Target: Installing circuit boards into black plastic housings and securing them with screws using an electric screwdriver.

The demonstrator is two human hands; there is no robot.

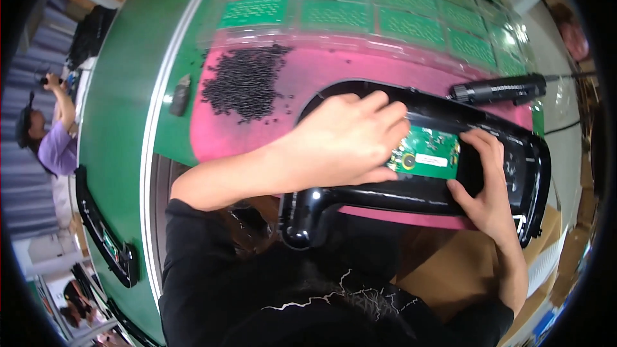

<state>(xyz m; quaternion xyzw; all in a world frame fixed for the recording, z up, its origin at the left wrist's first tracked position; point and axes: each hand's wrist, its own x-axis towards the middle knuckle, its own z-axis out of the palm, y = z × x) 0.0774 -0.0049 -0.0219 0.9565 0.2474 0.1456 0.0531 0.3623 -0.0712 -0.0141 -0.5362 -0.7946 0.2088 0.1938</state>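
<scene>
Seating step, looks like: your left hand (352,133) and right hand (486,177) grip the green board (427,148) endwise, over the black shell (385,198). Next likely needs squaring it up.

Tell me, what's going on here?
A person's left hand and right hand hold opposite ends of a green circuit board over a black plastic housing. Whether the board touches the housing's floor isn't clear. The housing lies partly on a pink mat, with a pile of small black pieces on the mat to its upper left and a black cylindrical tool beyond it.
</scene>
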